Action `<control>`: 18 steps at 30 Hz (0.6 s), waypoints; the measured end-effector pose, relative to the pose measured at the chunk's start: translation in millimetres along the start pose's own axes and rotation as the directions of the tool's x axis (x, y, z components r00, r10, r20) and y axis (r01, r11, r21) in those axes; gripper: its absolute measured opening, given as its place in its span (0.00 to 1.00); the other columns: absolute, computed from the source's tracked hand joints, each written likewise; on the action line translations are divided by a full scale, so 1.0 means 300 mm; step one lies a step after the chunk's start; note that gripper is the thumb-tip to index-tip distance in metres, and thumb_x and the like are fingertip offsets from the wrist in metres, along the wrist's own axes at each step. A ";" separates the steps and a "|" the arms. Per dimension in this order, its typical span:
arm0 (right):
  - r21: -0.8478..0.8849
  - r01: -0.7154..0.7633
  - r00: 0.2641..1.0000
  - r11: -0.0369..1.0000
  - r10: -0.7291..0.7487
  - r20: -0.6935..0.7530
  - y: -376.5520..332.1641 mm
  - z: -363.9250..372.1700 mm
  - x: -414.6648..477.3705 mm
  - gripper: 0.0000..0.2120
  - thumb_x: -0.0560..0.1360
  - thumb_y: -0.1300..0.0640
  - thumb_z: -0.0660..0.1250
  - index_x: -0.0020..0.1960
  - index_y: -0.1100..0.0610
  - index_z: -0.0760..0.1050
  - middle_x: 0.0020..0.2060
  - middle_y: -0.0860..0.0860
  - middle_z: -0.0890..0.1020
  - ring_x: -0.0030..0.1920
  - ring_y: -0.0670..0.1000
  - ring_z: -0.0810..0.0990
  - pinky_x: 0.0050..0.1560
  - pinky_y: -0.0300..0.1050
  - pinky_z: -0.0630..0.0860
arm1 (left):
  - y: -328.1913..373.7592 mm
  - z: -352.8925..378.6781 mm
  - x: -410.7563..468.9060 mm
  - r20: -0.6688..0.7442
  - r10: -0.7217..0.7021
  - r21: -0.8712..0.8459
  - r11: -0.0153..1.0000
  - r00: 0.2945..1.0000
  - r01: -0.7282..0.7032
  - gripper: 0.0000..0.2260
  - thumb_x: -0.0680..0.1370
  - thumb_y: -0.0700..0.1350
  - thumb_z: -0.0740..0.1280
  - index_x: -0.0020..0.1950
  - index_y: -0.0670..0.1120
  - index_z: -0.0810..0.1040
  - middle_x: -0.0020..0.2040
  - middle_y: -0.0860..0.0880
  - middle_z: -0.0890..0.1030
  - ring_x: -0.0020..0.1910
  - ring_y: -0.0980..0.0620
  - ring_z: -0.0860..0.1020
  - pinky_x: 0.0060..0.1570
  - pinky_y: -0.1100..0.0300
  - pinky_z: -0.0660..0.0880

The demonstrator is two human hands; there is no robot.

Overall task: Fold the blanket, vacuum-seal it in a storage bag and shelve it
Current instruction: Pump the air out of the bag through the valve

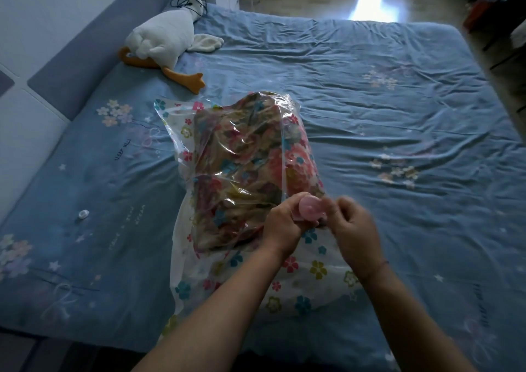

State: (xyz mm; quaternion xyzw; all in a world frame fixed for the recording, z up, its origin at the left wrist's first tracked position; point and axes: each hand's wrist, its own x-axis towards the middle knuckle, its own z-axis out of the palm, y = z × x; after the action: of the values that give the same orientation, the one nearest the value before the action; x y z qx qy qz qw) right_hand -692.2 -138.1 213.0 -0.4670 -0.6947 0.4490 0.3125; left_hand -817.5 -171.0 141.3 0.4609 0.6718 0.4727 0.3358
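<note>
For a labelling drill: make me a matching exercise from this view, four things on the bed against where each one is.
Things
1 floral blanket
2 plush goose
3 pink valve cap
4 small white round piece

Places
A loose on the blue sheet, near its left edge
B gripped by the left hand
C inside the clear storage bag
D beside the headboard, far left

Pairs: 1-C, 2-D, 3-B, 4-A
</note>
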 end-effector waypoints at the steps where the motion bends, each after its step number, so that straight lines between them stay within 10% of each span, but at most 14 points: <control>1: -0.070 -0.073 0.996 0.995 0.076 0.040 0.035 0.014 0.003 0.23 0.73 0.38 0.61 0.34 0.58 0.72 0.27 0.49 0.72 0.25 0.42 0.69 0.29 0.37 0.67 | 0.000 0.002 -0.006 0.009 0.000 0.004 1.000 1.000 0.000 0.18 0.71 0.45 0.76 0.60 0.50 0.79 0.54 0.54 0.82 0.51 0.59 0.80 0.52 0.64 0.77; 9: 0.292 0.341 0.927 0.894 -0.268 -0.263 -0.193 -0.081 -0.057 0.21 0.76 0.49 0.63 0.34 0.65 0.67 0.25 0.51 0.67 0.25 0.48 0.63 0.26 0.36 0.63 | 0.015 -0.026 0.011 -0.007 0.006 -0.033 0.999 1.000 -0.006 0.21 0.69 0.42 0.78 0.61 0.47 0.79 0.53 0.52 0.83 0.50 0.58 0.80 0.51 0.70 0.74; 15: -0.054 -0.050 0.998 0.997 0.052 0.029 0.014 0.034 -0.009 0.24 0.72 0.37 0.60 0.35 0.59 0.72 0.28 0.51 0.72 0.26 0.43 0.69 0.29 0.36 0.68 | 0.014 -0.012 -0.013 0.014 -0.004 -0.023 1.000 1.000 0.004 0.15 0.72 0.43 0.75 0.58 0.50 0.80 0.51 0.57 0.81 0.46 0.69 0.77 0.47 0.72 0.72; 18: 0.000 0.023 0.999 1.000 -0.023 -0.033 -0.048 0.004 -0.013 0.25 0.73 0.38 0.63 0.34 0.60 0.72 0.26 0.50 0.72 0.25 0.43 0.69 0.26 0.34 0.67 | 0.018 -0.020 -0.006 0.005 0.004 -0.023 1.000 1.000 -0.004 0.18 0.71 0.43 0.76 0.60 0.48 0.80 0.53 0.53 0.83 0.48 0.64 0.79 0.48 0.72 0.74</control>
State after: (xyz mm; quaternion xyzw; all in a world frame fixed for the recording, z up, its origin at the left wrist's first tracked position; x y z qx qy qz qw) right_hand -697.1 -144.4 225.7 -0.4663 -0.6947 0.4379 0.3290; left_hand -820.6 -174.0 148.3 0.4595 0.6646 0.4799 0.3418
